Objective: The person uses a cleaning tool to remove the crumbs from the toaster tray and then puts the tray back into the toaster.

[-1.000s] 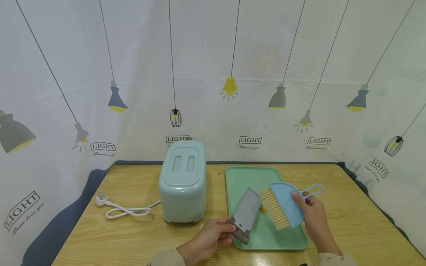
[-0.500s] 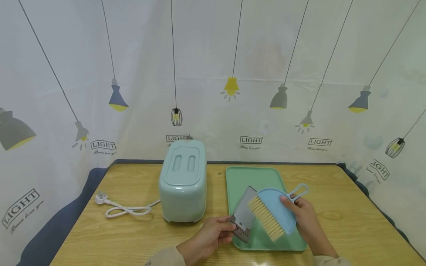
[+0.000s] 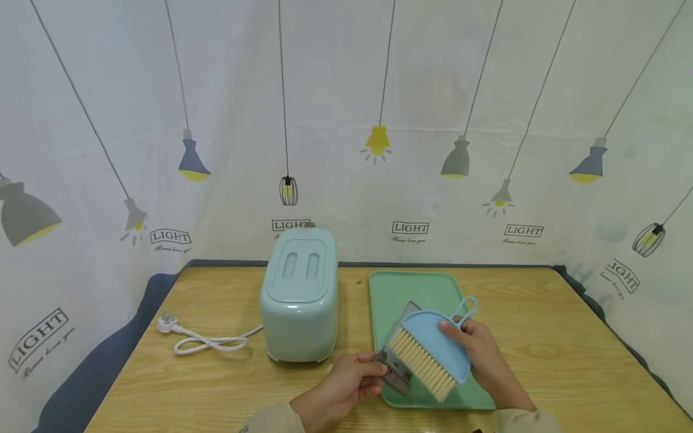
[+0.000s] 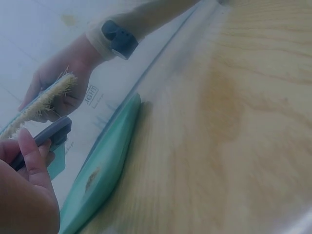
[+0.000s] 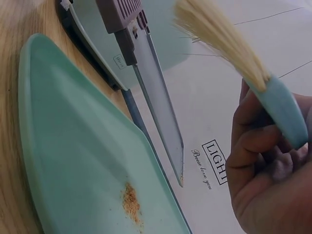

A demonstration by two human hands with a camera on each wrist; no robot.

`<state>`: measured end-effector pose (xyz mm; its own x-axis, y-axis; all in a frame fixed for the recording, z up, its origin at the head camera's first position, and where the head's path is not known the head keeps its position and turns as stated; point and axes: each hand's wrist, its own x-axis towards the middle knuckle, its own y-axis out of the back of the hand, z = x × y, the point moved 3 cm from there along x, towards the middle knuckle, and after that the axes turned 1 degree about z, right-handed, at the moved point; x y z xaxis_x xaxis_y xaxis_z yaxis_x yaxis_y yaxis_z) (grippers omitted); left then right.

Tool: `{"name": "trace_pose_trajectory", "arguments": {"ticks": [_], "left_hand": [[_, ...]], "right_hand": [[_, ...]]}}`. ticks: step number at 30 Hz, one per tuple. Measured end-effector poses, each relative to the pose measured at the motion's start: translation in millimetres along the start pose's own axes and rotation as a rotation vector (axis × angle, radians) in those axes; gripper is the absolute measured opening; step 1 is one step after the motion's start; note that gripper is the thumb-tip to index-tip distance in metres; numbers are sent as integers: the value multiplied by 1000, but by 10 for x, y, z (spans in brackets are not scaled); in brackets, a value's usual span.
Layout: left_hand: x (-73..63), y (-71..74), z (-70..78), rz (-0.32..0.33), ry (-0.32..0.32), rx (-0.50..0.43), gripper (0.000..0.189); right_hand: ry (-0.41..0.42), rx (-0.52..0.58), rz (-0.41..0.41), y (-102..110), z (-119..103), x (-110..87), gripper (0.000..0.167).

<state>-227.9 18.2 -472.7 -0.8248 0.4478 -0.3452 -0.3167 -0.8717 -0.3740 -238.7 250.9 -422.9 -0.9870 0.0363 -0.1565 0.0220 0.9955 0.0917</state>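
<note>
My left hand (image 3: 343, 385) pinches the near end of a grey metal crumb tray (image 3: 396, 371), thumb on top, above the left side of a green serving tray (image 3: 414, 287). In my right hand (image 3: 483, 355) is a light blue hand brush (image 3: 441, 344), gripped near its looped handle. Its pale bristles (image 3: 422, 364) lie over the crumb tray in the head view and hide much of it; whether they touch cannot be told. The right wrist view has the crumb tray (image 5: 158, 97) raised above the green tray, with a small heap of brown crumbs (image 5: 130, 202) lying below on it.
A pale mint toaster (image 3: 299, 319) with a lid over its top stands left of the green tray. Its white cord and plug (image 3: 211, 343) lie on the wooden table (image 3: 233, 397) further left. Behind rises a lamp-printed curtain (image 3: 346, 180).
The brush in my right hand has moved left and slightly down, from beside the crumb tray to over it. My left hand holds the crumb tray in nearly the same place.
</note>
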Motion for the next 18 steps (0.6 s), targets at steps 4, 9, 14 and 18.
{"name": "trace_pose_trajectory", "arguments": {"ticks": [4,9,14,18], "left_hand": [[0,3,-7,4,4,1,54],[-5,9,-23,13,13,2,55],[2,7,-30,21,17,2,50],[8,6,-22,31,17,5,47]], "right_hand": [[-19,-5,-19,-16,35,12,23],[-28,-16,-36,-27,83,21,22],[-26,-28,-48,-27,106,38,21],[-12,-47,-59,-23,122,59,21]]}}
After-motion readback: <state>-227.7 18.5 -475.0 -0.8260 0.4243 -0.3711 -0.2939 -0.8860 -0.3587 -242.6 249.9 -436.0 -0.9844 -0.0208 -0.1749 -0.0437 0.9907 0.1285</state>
